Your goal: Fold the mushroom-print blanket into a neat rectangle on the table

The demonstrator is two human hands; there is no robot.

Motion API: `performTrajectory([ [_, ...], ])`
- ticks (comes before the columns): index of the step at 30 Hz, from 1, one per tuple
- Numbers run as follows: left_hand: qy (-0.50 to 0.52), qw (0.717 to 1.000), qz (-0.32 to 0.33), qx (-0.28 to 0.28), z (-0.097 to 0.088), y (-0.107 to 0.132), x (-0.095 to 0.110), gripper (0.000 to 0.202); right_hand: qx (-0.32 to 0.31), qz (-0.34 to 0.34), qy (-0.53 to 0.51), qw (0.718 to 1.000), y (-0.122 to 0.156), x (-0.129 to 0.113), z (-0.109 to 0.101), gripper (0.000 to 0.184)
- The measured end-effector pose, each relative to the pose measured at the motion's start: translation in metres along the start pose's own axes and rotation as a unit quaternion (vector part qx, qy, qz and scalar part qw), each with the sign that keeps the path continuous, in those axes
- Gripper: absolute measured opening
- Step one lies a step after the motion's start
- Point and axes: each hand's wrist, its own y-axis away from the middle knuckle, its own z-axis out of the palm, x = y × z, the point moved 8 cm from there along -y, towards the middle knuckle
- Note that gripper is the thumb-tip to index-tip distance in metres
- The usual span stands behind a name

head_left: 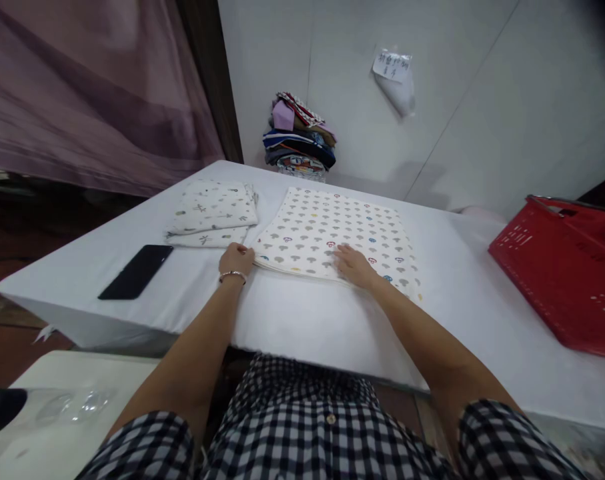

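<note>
A white cloth printed with small grey, red and blue mushrooms lies folded in layers on the table in front of me. At its near left corner my left hand, with a bracelet on the wrist, pinches the edge between closed fingers. My right hand rests palm down with fingers stretched out on the cloth, near the middle of its front edge. Just beyond my left hand sits a folded white cloth with a sparse plant-like print, stacked in layers.
A black phone lies on the white-covered table at the left. Folded clothes are piled beyond the far edge. On the right stands a red plastic basket. A pale stool or small table is at lower left.
</note>
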Motion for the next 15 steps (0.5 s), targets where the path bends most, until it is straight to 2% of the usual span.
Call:
performTrajectory([
  [4,0.000,1.000,-0.001,0.006,0.000,-0.001,-0.001,0.014,-0.027,-0.002,0.045,0.999,-0.022,-0.007,0.002,0.057],
  [10,-0.002,1.000,-0.003,0.005,0.001,0.000,-0.002,0.014,-0.075,0.060,0.089,0.991,-0.035,-0.002,0.018,0.058],
  [12,-0.005,1.000,-0.005,0.005,0.001,0.000,-0.003,0.014,-0.066,0.055,0.088,0.992,-0.037,-0.008,0.016,0.060],
  [15,-0.010,1.000,-0.008,0.003,0.001,0.000,-0.003,0.014,-0.061,0.003,0.061,0.996,-0.047,-0.035,0.016,0.065],
])
